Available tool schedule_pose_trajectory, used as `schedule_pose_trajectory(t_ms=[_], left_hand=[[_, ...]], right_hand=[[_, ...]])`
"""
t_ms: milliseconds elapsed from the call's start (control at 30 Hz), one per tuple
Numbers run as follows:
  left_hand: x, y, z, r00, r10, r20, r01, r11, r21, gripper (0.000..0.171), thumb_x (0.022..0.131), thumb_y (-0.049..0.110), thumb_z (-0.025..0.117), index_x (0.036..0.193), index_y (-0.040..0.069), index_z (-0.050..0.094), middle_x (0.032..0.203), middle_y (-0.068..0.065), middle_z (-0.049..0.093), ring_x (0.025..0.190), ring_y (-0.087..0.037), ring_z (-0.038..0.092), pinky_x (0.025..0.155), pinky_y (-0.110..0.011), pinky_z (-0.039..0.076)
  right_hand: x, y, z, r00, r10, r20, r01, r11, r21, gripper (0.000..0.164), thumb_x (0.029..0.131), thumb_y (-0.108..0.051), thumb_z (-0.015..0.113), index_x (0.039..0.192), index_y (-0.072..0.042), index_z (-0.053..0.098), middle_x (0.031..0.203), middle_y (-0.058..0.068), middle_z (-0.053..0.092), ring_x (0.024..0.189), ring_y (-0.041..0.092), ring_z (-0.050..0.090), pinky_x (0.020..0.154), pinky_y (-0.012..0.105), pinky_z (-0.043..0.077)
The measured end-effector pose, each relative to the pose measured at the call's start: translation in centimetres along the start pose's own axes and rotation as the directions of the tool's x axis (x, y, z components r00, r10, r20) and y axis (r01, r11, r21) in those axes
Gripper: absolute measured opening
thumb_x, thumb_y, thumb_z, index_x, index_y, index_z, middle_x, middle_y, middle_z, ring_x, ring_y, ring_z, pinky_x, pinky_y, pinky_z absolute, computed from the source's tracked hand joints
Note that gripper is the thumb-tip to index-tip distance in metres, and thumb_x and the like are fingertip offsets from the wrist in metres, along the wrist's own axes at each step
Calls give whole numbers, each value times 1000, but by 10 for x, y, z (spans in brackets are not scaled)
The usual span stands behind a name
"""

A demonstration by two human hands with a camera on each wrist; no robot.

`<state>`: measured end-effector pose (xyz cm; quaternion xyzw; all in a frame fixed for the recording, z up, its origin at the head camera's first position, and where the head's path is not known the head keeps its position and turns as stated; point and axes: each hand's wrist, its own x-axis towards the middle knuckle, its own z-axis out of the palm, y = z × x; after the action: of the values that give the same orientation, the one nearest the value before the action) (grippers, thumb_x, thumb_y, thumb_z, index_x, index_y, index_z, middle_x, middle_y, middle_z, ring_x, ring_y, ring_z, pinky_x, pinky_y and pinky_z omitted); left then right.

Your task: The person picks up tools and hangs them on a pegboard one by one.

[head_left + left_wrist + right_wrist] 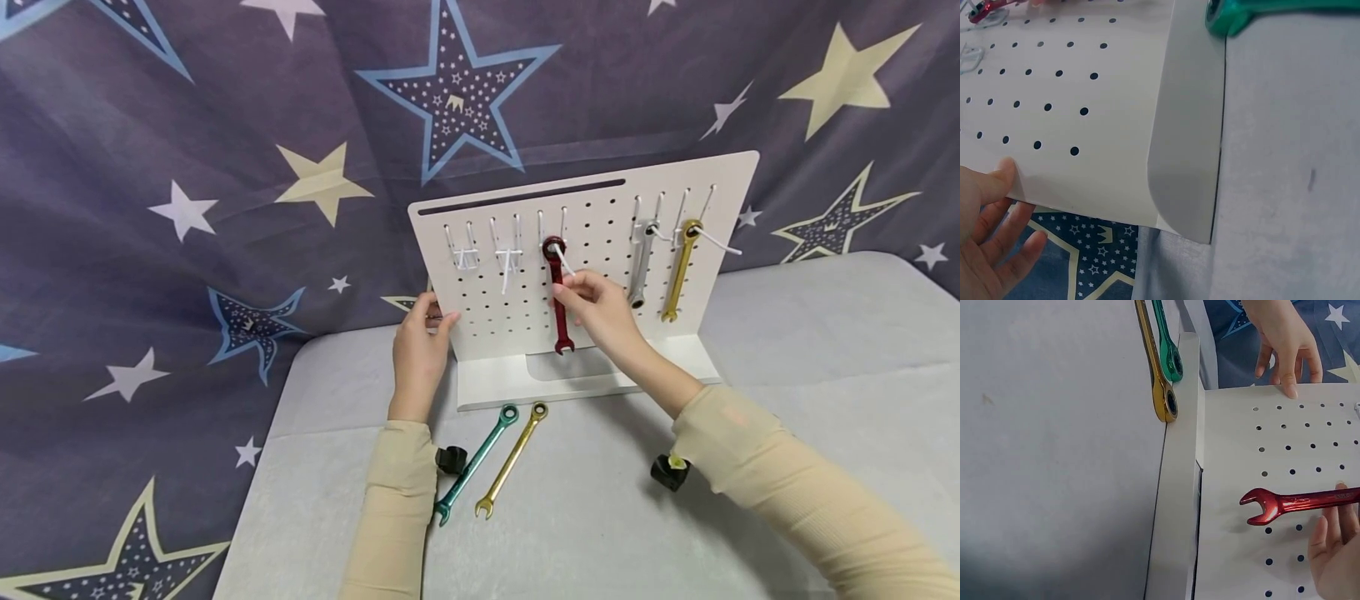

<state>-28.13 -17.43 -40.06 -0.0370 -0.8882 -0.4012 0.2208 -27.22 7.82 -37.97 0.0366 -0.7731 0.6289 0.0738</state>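
A white pegboard (525,292) stands upright on its base, with a red wrench (559,308) hanging by its ring end from the third hook from the left. My right hand (600,308) holds the red wrench by the middle of its handle, its open-ended jaw pointing down. At the board's left edge, my left hand (422,350) grips with the thumb on the front face and the fingers behind. The left wrist view shows that thumb (1004,175) at the edge. Right of the red wrench hang a silver wrench (642,267) and a gold wrench (679,275).
On the grey table (600,533) before the base lie a green wrench (476,462) and another gold wrench (513,458), near my left forearm. Two hooks (507,262) on the board's left side carry nothing. A star-patterned cloth (247,125) hangs behind.
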Motion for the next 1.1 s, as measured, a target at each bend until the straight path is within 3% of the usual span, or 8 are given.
schedule_pose_trajectory(t_ms=[167,467,600,767,867,1000,1100], left_hand=[[0,1,-1,1000,-3,-1,3,1000,0,31,90,22,74,116,9,64,99,-9,69,91,-24,67,77,-39,53],[0,0,-1,1000,-5,6,5,1000,0,32,90,22,74,117,9,63,100,-9,69,92,-24,67,78,-40,53],[1,0,-1,1000,-4,10,4,1000,3,32,90,23,74,117,9,63,101,-9,70,93,-24,67,79,-40,52],[0,-1,-1,1000,7,3,-7,1000,-4,32,90,22,74,116,9,63,100,-9,70,91,-24,68,77,-41,52],[0,-1,-2,1000,9,-3,-9,1000,-6,30,90,21,74,116,9,64,100,-9,70,91,-25,68,77,-41,52],[-1,-1,-1,1000,6,0,-6,1000,-1,30,90,22,74,115,9,64,100,-9,70,91,-24,67,78,-40,52],[0,-1,-1,1000,9,4,-9,1000,-3,30,90,22,74,116,9,64,100,-9,70,91,-24,67,78,-40,51]], right_hand=[[1,2,-1,1000,7,1,-7,1000,-11,24,96,-27,68,102,-4,65,101,7,73,80,21,61,65,26,49],[-5,5,-10,999,-18,32,18,1000,3,29,98,-19,65,119,2,65,115,19,68,92,15,64,76,29,56],[-12,5,-16,997,-40,65,39,999,5,31,99,-17,63,125,2,63,123,18,66,104,22,65,86,34,55],[-21,5,-26,995,-38,97,33,998,49,36,101,-22,61,129,2,61,128,16,63,110,19,64,90,37,54],[-28,6,-34,996,-69,55,62,992,114,37,102,-21,59,126,6,59,117,12,69,98,14,68,85,35,56],[-36,12,-48,988,-137,-67,149,962,228,29,102,-13,58,116,11,60,94,1,74,79,11,69,72,26,57],[-38,17,-61,974,-157,-161,201,929,311,16,101,-9,58,106,5,64,84,-3,73,71,10,68,66,22,54]])
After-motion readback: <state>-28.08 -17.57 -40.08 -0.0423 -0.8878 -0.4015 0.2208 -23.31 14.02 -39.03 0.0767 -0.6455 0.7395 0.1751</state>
